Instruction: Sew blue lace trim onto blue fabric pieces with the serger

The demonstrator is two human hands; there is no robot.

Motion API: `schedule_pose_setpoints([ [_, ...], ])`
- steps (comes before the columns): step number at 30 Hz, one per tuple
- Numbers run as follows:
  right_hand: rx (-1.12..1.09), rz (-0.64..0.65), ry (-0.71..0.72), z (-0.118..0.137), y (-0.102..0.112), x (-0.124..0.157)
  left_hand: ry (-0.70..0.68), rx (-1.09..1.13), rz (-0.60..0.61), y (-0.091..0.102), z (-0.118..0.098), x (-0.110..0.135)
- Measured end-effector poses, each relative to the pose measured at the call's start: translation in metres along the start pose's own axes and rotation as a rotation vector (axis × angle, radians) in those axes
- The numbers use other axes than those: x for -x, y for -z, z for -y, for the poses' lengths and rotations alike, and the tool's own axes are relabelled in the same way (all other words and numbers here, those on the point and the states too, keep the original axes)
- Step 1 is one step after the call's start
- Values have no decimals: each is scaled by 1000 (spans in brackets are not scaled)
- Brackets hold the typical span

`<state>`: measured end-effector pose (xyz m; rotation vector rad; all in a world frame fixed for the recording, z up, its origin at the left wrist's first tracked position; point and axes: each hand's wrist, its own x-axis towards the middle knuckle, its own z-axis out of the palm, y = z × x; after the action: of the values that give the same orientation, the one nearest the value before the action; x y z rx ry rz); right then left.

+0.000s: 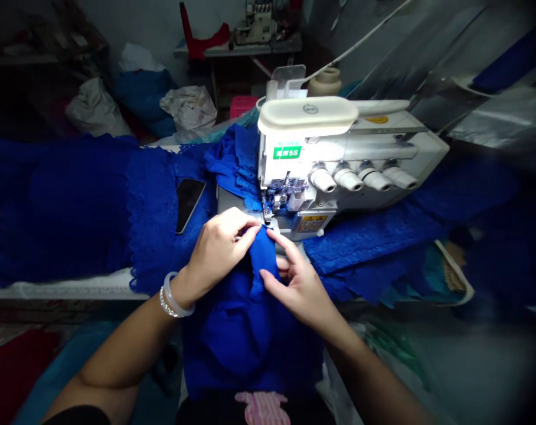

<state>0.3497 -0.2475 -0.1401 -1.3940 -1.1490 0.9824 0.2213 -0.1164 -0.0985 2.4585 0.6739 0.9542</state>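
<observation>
A white overlock sewing machine [290,139] stands in front of me, its lamp shining on the needle area. Just before its presser foot [267,213], my left hand [224,239] pinches the edge of a blue fabric piece [264,254] between thumb and fingertips. My right hand [292,277] holds the same fabric by its right side, index finger near the foot and thumb on top. The cloth has a lacy scalloped edge and hangs down over my lap. More blue fabric bunches behind the foot. Bracelets circle my left wrist.
A phone [189,203] lies on blue lace fabric [148,200] left of the machine. More blue cloth [374,248] spreads to the right, over a bin edge [467,292]. Behind are stuffed sacks [190,106], a thread cone [324,81] and another sewing machine [259,26].
</observation>
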Motion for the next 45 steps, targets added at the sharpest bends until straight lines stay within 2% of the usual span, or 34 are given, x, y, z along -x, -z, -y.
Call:
schedule_pose_setpoints([
  [4, 1, 32, -71, 4, 6, -7, 61, -78, 23, -2, -2, -4],
  [8, -26, -19, -90, 4, 5, -14, 101, -130, 15, -8, -2, -11],
  [11, -117, -45, -64, 1, 0, -14, 132, -154, -2, -10, -1, -16],
  [13, -92, -66, 11, -2, -2, -9, 137, -162, -6, -10, 1, -18],
  [16, 199, -127, 272, -3, 4, 8, 101, -155, -19, -5, 4, -17],
  [19, 594, -300, 602, -3, 29, 21, 5, -198, -144, 2, 3, -6],
  [20, 721, -378, 664, -3, 41, 23, -33, -214, -202, 3, 1, 0],
  [22, 974, -475, 658, -5, 65, 20, -114, -196, -242, 1, -7, 17],
  [23, 1096, -459, 602, -7, 76, 17, -161, -160, -195, -2, -12, 27],
  [25, 1263, -368, 485, -13, 92, 11, -276, -88, 47, -10, -21, 49],
  [27, 1309, -309, 423, -18, 101, 7, -366, -49, 340, -16, -26, 69],
  [29, 1246, -313, 420, -20, 104, 7, -354, -1, 526, -15, -26, 85],
  [31, 1126, -353, 440, -19, 105, 10, -267, 98, 554, -5, -26, 92],
  [33, 1035, -423, 460, -14, 104, 12, -198, 185, 472, 6, -28, 91],
  [35, 1011, -500, 473, -8, 105, 14, -179, 230, 355, 9, -35, 82],
  [37, 975, -526, 480, -2, 105, 15, -166, 239, 281, -2, -44, 68],
  [43, 738, -498, 450, 9, 106, 19, -190, 118, 226, -87, -67, 11],
  [45, 745, -488, 439, 11, 110, 21, -187, 95, 241, -100, -71, -4],
])
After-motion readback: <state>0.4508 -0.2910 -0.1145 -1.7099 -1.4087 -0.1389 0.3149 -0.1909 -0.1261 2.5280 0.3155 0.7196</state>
